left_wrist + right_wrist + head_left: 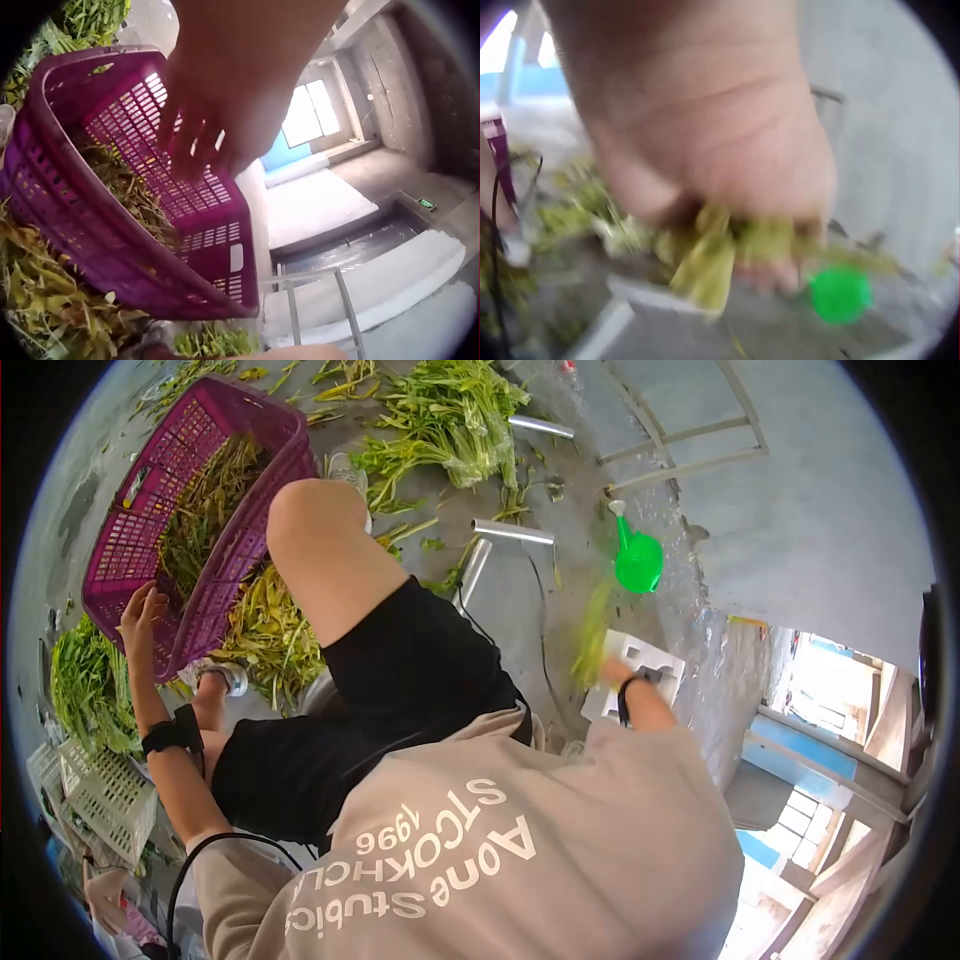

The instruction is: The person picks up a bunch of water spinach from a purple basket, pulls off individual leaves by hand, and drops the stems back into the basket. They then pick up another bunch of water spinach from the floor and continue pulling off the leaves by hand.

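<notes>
My right hand [617,672] grips a bunch of yellow-green leaves [593,635], blurred by motion, out to the right beside a white foam block [660,659]. In the right wrist view, wilted leaves [709,266] stick out from under the curled fingers. Over on the left, my left hand [145,610] is at the near end of a purple plastic basket [215,595]. Its fingers [202,142] hang loosely over the basket's opening with nothing in them. Withered brown-green leaves [205,510] lie inside the basket, which is tilted.
Yellow leaves [265,625] are heaped beside the basket, with green bunches [90,685] left of it. More leafy greens [450,415] lie ahead on the floor. Metal tubes [512,532], a cable [545,620] and a green watering can [638,563] are toward the right, near the wall.
</notes>
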Motion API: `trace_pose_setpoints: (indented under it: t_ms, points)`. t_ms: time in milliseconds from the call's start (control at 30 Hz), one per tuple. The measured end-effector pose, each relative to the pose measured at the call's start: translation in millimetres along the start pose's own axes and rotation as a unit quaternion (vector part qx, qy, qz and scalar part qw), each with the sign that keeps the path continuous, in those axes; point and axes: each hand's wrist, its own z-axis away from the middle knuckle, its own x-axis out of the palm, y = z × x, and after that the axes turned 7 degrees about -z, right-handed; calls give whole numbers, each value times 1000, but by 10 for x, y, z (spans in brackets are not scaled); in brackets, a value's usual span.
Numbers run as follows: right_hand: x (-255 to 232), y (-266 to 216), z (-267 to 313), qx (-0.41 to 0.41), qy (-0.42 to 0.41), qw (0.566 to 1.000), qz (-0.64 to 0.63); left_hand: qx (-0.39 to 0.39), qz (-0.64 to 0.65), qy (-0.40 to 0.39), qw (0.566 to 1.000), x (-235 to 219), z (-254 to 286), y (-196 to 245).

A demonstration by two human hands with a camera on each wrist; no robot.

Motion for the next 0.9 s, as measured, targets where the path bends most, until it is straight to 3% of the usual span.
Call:
trace_pose_setpoints:
  t_ms: [33,67,133,267,333,400,433,467,500,533,567,600,667,700,767,800,833,867,900]
  points:
    - [-85,-179,849,14,-228,961,155,3,25,-9,1000,12,85,22]
    - [-338,-581,1856,-20,-409,880,241,8,50,-13,999,9,151,55]
    - [300,-214,2183,-19,-453,864,220,9,48,-28,998,42,295,48]
    - [487,120,2126,-30,-412,881,233,-1,55,-37,998,210,376,134]
    - [228,369,1762,-31,-342,915,211,15,23,-59,998,287,336,15]
    - [-117,866,1011,-33,-244,964,98,27,-7,-61,998,332,350,-90]
    - [-839,667,1030,28,-191,980,45,38,-30,-100,994,302,299,-223]
    - [-1185,1258,535,25,-201,943,-266,49,-54,-139,988,297,277,-257]
    - [-1941,855,780,-14,-75,986,-150,32,-28,-124,991,328,333,-165]
    - [-2808,252,1148,-20,56,998,-23,33,-29,-127,991,347,342,-126]
    - [-3308,-173,1469,16,204,977,-52,20,-20,-100,995,360,355,-97]
    - [-3592,197,1194,-17,280,952,-124,6,-11,-74,997,369,365,-86]
    - [-3895,-474,1654,0,532,841,-99,16,-50,-80,995,373,345,-133]
    - [-3618,-408,1441,-4,526,845,-94,30,-85,-86,992,391,359,-144]
    - [-2637,-162,906,126,583,776,-204,29,-94,-104,990,410,365,-123]
    - [-1589,223,789,148,457,865,-143,40,-101,-120,987,427,350,-102]
    - [-336,464,1052,96,177,979,4,73,-80,-111,988,462,364,-99]
    - [458,512,1572,39,-80,993,81,64,-64,-81,993,495,390,-135]
    - [663,478,2167,17,-286,954,87,71,-30,-97,992,471,382,-139]
